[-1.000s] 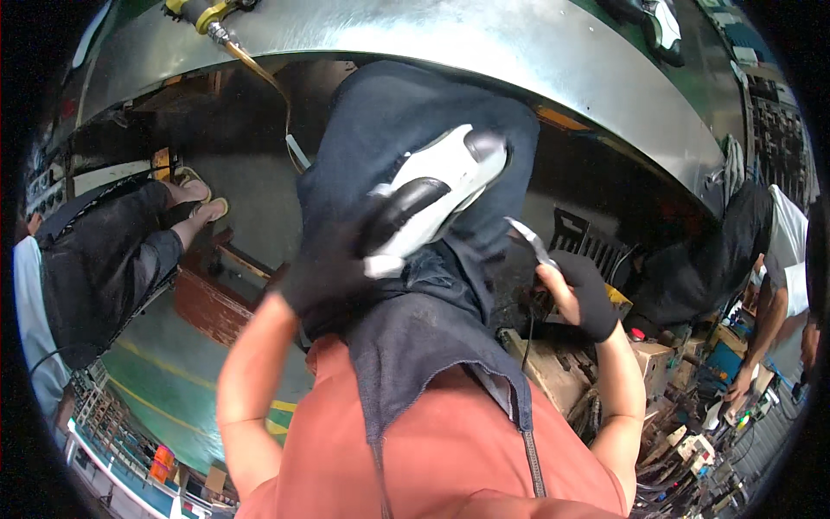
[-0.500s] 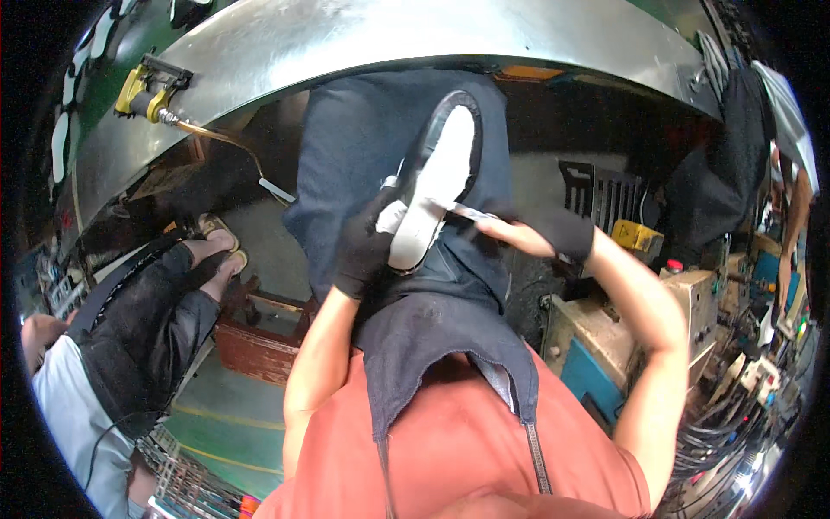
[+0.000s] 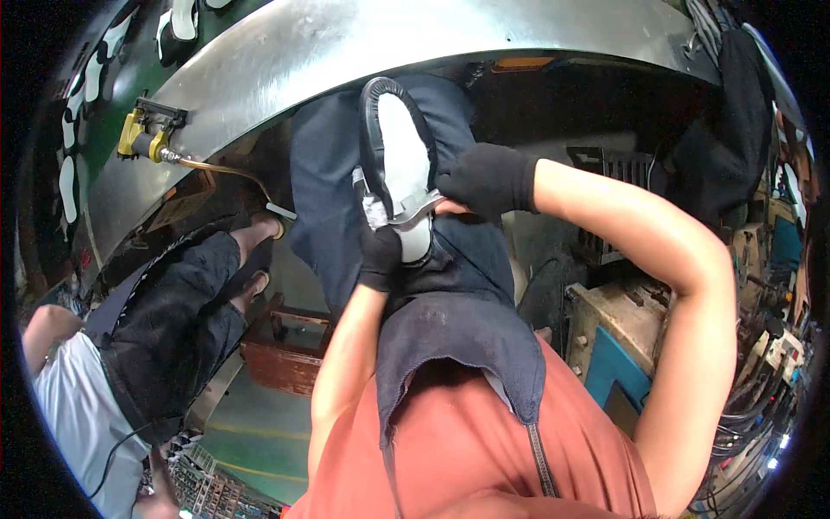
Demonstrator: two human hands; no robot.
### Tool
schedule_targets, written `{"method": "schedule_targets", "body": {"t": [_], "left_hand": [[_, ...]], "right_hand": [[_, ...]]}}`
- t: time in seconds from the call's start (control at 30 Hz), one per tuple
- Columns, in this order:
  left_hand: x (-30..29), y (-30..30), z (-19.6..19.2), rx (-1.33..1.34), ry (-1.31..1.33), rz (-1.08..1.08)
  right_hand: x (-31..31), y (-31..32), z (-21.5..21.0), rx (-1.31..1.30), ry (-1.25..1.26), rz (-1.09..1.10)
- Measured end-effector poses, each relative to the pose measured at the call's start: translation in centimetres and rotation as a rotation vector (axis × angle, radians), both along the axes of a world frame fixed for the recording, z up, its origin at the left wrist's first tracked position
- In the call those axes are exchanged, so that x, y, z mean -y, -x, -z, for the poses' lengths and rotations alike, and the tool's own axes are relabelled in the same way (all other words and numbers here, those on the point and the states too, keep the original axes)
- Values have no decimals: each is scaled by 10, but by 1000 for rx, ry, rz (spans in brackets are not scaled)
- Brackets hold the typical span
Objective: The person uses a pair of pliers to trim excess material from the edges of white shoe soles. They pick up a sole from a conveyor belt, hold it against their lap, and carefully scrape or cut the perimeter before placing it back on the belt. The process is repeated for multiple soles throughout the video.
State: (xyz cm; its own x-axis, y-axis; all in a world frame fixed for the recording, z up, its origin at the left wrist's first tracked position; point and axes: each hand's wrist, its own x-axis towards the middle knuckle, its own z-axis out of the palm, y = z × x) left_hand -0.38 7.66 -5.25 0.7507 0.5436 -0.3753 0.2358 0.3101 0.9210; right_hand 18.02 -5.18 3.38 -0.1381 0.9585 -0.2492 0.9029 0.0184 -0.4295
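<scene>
A white shoe (image 3: 399, 156) with a black rim stands on end over my lap, against my dark apron (image 3: 471, 320). My left hand (image 3: 379, 257), in a black glove, grips its lower end from below. My right hand (image 3: 488, 180), also in a black glove, is at the shoe's right side. It is closed on a thin grey metal tool (image 3: 413, 210) that lies across the shoe's lower part. The tool's tip is partly hidden between the two hands.
A curved steel bench edge (image 3: 389, 43) runs across the top, with a yellow fitting (image 3: 143, 138) and a thin hose at its left. Another person (image 3: 164, 320) in dark trousers sits at left. A brown wooden box (image 3: 285, 355) stands below, and a machine (image 3: 609, 346) at right.
The shoe has turned from lying slanted to standing on end. My right hand has come in from the right and now presses the tool across the shoe. My left hand has slid to its lower end.
</scene>
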Motion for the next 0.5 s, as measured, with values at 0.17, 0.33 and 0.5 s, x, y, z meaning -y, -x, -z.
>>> {"method": "schedule_targets", "body": {"t": [0.17, 0.33, 0.5], "left_hand": [[0, 7, 38, -15, -1022, 347], [-9, 17, 1, 109, -126, 273], [-20, 3, -71, 98, 120, 247]], "right_hand": [[-6, 10, -76, -108, 588, 57], [0, 93, -74, -86, 199, 23], [44, 41, -65, -309, 308, 416]]}}
